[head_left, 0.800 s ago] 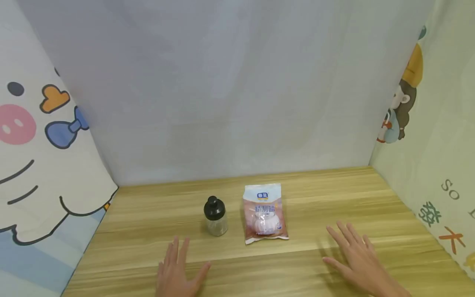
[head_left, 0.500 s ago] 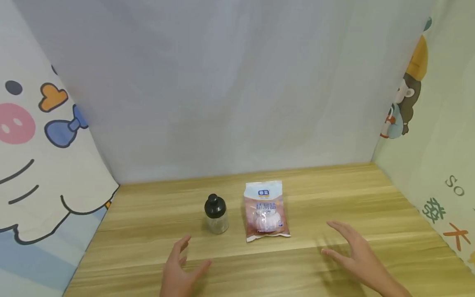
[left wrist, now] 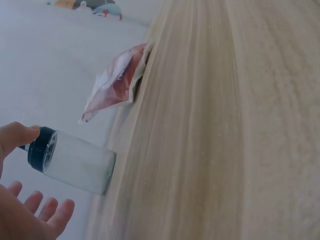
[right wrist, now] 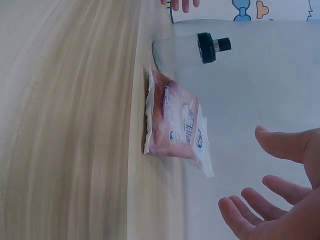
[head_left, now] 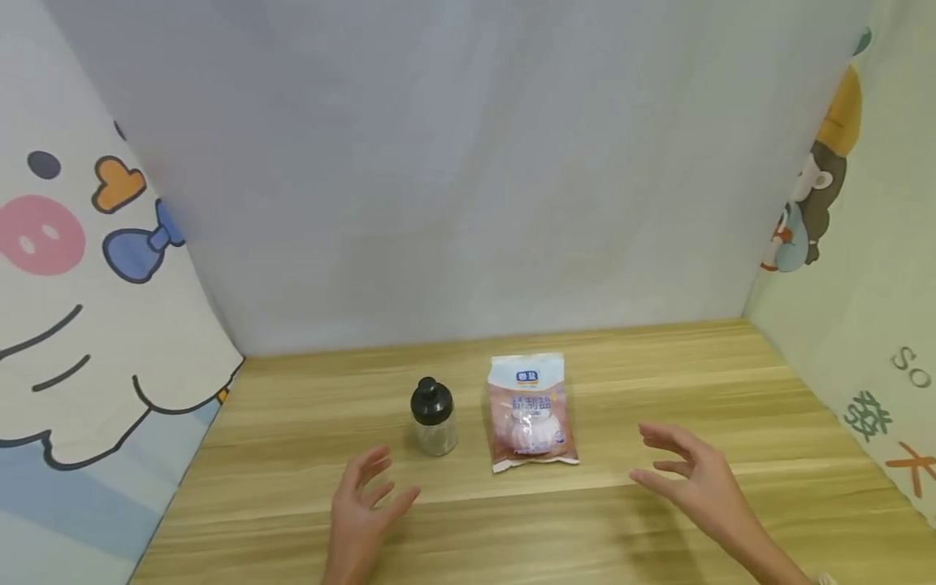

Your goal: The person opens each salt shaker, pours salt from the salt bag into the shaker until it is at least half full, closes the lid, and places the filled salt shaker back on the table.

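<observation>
A clear glass jar [head_left: 437, 437] with a black knobbed lid [head_left: 431, 403] stands upright on the wood-grain table. To its right lies a pink and white bag of salt [head_left: 532, 414], printed side up. My left hand [head_left: 360, 508] hovers in front and to the left of the jar, fingers loosely bent, holding nothing. In the left wrist view its thumb overlaps the lid, but the head view has them apart. My right hand [head_left: 698, 479] is raised to the right of the bag, with relaxed fingers and nothing in them.
The wood-grain table [head_left: 512, 536] reaches back to a pale grey curtain [head_left: 468, 179]. A cartoon-printed cloth [head_left: 95, 349] hangs on the left side, and a pale green printed cloth [head_left: 870, 325] on the right.
Both hands, spread flat earlier, have turned to face inward with their fingers bending. The left hand has moved slightly forward and right. Jar and bag stay put; the view has shifted a little.
</observation>
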Action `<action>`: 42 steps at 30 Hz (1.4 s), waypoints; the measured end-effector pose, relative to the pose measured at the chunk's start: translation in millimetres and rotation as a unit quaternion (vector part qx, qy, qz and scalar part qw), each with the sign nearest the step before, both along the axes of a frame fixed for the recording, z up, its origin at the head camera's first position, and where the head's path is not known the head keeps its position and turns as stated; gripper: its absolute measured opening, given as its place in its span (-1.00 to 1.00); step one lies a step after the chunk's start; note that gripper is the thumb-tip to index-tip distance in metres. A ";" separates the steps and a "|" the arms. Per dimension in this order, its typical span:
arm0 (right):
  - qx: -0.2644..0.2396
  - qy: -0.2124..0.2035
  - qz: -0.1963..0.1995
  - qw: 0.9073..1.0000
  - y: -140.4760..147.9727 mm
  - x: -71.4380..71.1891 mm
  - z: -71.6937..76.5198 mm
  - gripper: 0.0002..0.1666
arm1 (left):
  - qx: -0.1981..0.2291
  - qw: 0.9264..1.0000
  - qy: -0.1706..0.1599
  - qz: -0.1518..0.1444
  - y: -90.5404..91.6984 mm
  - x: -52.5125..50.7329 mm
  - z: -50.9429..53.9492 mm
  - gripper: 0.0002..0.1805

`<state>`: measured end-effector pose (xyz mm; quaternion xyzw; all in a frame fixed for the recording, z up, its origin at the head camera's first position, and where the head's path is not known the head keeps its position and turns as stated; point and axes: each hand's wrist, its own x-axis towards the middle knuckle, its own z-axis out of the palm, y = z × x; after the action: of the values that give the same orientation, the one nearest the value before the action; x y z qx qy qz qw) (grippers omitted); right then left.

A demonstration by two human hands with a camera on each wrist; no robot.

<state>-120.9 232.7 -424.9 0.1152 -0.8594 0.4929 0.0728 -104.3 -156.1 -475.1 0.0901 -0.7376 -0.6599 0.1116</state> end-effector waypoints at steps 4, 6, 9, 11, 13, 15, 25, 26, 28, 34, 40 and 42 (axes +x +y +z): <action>-0.016 -0.003 0.009 1.000 -8.7 -4.8 6.2 -0.41 | 0.010 1.000 0.007 -0.008 2.9 -7.6 -2.5 -0.28; -0.018 -0.012 0.014 1.000 -13.9 -8.2 8.9 -0.40 | 0.017 1.000 0.013 -0.012 4.3 -11.7 -2.8 -0.28; -0.024 -0.025 0.022 0.999 -23.6 -15.7 11.3 -0.38 | 0.028 0.999 0.022 -0.011 6.9 -17.8 -2.0 -0.26; -0.035 -0.031 0.028 0.998 -31.4 -21.1 13.1 -0.37 | 0.032 0.999 0.027 -0.010 8.2 -22.2 -2.4 -0.25; -0.047 -0.034 0.036 0.998 -39.6 -26.6 14.5 -0.37 | 0.030 0.999 0.033 -0.007 9.9 -26.8 -3.3 -0.24; -0.059 -0.035 0.043 0.997 -47.8 -31.7 16.4 -0.38 | 0.024 0.999 0.036 -0.008 11.1 -31.1 -5.4 -0.23; -0.093 -0.032 0.078 0.992 -79.2 -55.2 15.1 -0.41 | 0.014 0.999 0.038 -0.008 12.7 -45.3 -14.0 -0.21; -0.096 -0.033 0.081 0.992 -82.5 -56.9 14.3 -0.40 | 0.019 0.999 0.038 -0.009 11.8 -46.8 -14.9 -0.21; -0.101 -0.039 0.087 0.990 -88.9 -60.1 12.5 -0.40 | 0.035 0.999 0.035 -0.013 10.1 -49.8 -16.6 -0.20; -0.124 -0.058 0.114 0.984 -108.6 -68.9 10.2 -0.41 | 0.043 0.998 0.038 -0.027 8.7 -61.1 -20.3 -0.20; -0.120 -0.058 0.150 0.980 -130.6 -82.2 7.3 -0.43 | 0.025 0.998 0.053 -0.036 10.4 -71.4 -21.6 -0.25; -0.116 -0.054 0.160 0.979 -138.7 -87.3 5.7 -0.42 | 0.020 0.998 0.054 -0.034 10.6 -73.9 -22.3 -0.28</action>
<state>-208.2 94.0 -419.2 0.2153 -0.7695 0.5998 -0.0409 -178.2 -145.5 -497.4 0.0311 -0.7199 -0.6817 0.1268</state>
